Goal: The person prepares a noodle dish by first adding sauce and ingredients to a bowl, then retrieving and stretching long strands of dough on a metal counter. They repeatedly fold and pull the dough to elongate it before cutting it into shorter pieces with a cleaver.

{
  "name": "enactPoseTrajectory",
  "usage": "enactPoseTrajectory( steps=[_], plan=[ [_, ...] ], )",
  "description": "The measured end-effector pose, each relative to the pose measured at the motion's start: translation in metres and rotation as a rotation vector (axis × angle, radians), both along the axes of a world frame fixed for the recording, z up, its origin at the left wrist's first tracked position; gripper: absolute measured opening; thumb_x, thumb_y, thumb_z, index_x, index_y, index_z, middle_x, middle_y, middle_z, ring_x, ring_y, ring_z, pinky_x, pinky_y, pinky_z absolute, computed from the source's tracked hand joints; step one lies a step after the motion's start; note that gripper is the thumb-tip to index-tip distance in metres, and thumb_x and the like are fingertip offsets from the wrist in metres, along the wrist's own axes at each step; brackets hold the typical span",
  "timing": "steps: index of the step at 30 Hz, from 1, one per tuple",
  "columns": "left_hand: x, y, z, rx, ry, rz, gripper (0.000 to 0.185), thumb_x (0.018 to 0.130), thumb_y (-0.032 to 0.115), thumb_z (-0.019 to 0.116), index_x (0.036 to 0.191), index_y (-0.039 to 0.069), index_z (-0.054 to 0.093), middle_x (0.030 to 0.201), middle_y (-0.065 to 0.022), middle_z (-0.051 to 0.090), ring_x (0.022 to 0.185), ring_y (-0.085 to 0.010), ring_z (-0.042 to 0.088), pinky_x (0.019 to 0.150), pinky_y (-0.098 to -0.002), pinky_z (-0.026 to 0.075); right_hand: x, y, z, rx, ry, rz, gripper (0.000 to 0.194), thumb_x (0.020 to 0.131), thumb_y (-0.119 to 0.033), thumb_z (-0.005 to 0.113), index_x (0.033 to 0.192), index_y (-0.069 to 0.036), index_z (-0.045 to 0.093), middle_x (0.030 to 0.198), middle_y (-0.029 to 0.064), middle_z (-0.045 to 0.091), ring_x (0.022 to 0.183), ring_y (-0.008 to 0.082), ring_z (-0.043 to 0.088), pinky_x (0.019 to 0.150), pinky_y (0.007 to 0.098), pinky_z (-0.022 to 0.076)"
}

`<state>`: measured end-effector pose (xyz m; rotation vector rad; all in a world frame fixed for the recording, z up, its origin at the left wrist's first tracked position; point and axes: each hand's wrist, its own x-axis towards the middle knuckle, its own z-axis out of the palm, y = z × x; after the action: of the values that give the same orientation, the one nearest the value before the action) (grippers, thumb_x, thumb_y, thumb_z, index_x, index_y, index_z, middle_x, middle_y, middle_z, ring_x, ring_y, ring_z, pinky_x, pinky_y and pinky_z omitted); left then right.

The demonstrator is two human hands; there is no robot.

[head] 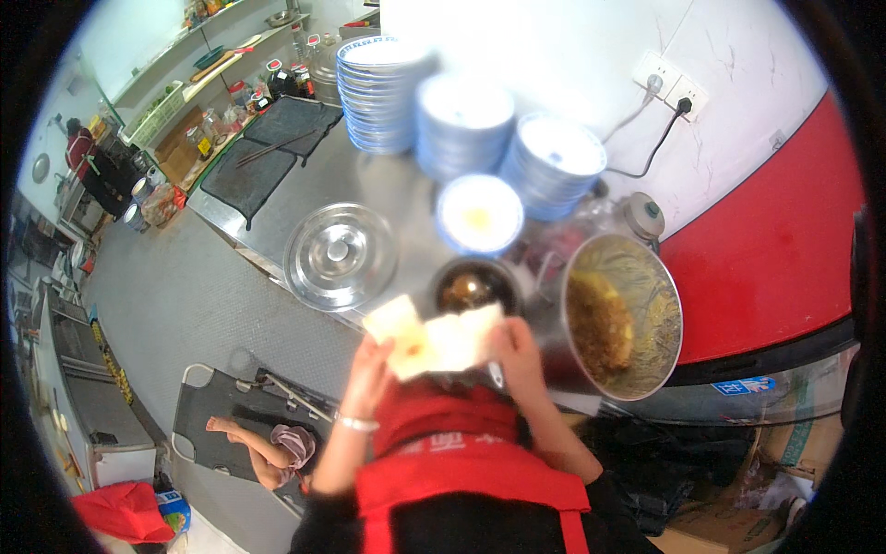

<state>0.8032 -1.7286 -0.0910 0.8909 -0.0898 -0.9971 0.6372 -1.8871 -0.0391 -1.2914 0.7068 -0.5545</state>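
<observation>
My left hand [371,367] and my right hand [516,350] hold a pale, light-coloured sheet [443,339] between them, creased and with a small brown spot; it may be paper or cloth. Just beyond it stands a round dark pot or bowl [474,287] with a shiny surface. A white bowl with a blue rim [480,213] sits behind that, with something yellowish inside. On the right, a large metal pot [675,332] holds brown and yellow food. A round stainless steel lid [339,256] lies on the metal counter to the left.
Tall stacks of blue-and-white bowls [379,97] stand at the back by the wall. Dark cloths [252,173] with chopsticks lie at the counter's far left. A person [90,166] stands far off. Someone's bare legs [263,447] rest on a folding cot [214,408] at lower left.
</observation>
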Motion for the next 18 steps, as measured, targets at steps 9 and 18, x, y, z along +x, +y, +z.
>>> enactPoseTrajectory(
  steps=[9,18],
  plan=[
    [-0.005,-0.024,-0.019,0.056,-0.028,-0.298,0.032,0.093,0.008,0.048,0.123,0.0,0.046,0.116,-0.0107,0.058,0.102,-0.0194,0.059,0.086,-0.0315,0.051,0.002,-0.029,0.074,-0.178,0.131,0.54,0.02,0.09,-0.016,0.053,0.102,0.0,0.056,0.088,0.0023,0.06,0.08,0.0085,0.054,0.069,0.0251,0.0449],
    [-0.015,-0.025,-0.008,-0.111,0.399,-0.421,0.037,0.09,0.014,0.051,0.123,-0.002,0.047,0.116,-0.0138,0.057,0.102,-0.023,0.058,0.089,-0.0339,0.049,0.044,-0.038,0.041,-0.775,0.319,0.604,0.017,0.085,-0.016,0.052,0.094,-0.004,0.059,0.096,0.014,0.061,0.091,0.0322,0.058,0.077,0.0376,0.0453]
  ],
)
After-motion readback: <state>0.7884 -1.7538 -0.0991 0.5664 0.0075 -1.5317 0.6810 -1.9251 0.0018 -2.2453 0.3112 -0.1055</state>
